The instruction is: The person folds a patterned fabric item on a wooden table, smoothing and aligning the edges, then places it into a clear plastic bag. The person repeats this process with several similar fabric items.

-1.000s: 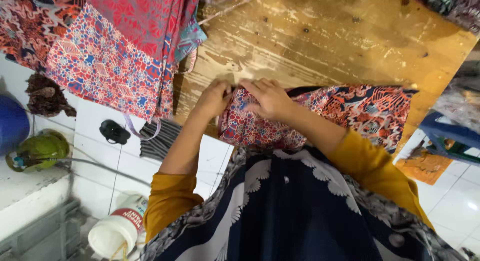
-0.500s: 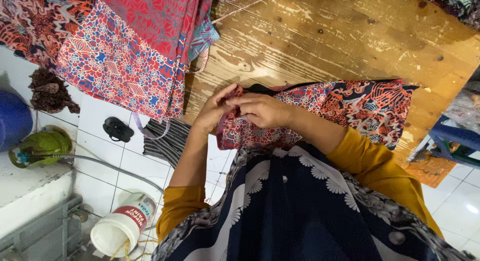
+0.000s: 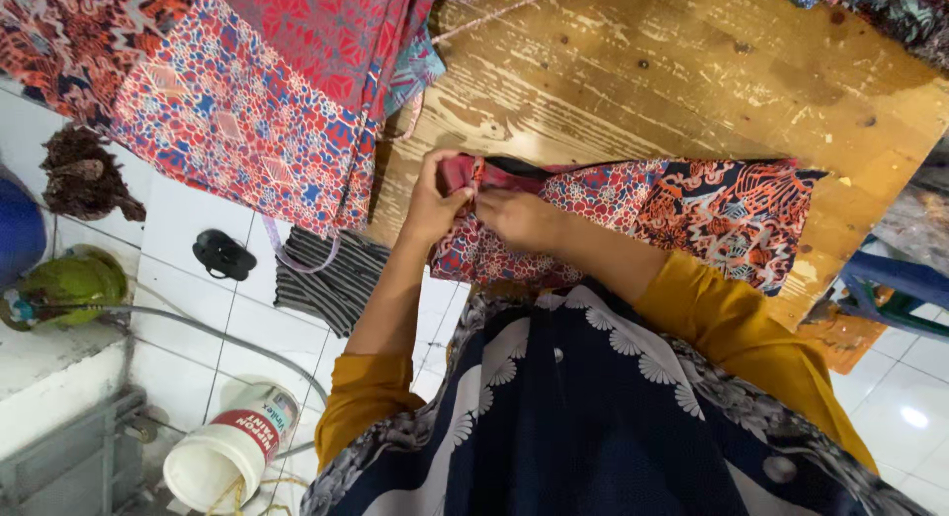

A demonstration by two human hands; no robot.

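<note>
Item: batik cloth on table; L hand & R hand both pinching its folded red edge, mid-fold—next wants, I'd judge, crease pressed flat.

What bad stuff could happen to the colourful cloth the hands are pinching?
The red-and-blue patterned cloth piece hangs over the near edge of the worn wooden table, so it might slide off. The left hand and right hand pinch one folded end, which could slip loose. Whether a pin is there, I cannot tell.

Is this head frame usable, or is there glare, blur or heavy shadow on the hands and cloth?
Head view: sharp and evenly lit; left hand and right hand on the patterned cloth show clearly; only glare is a bright spot on the floor tile.
</note>
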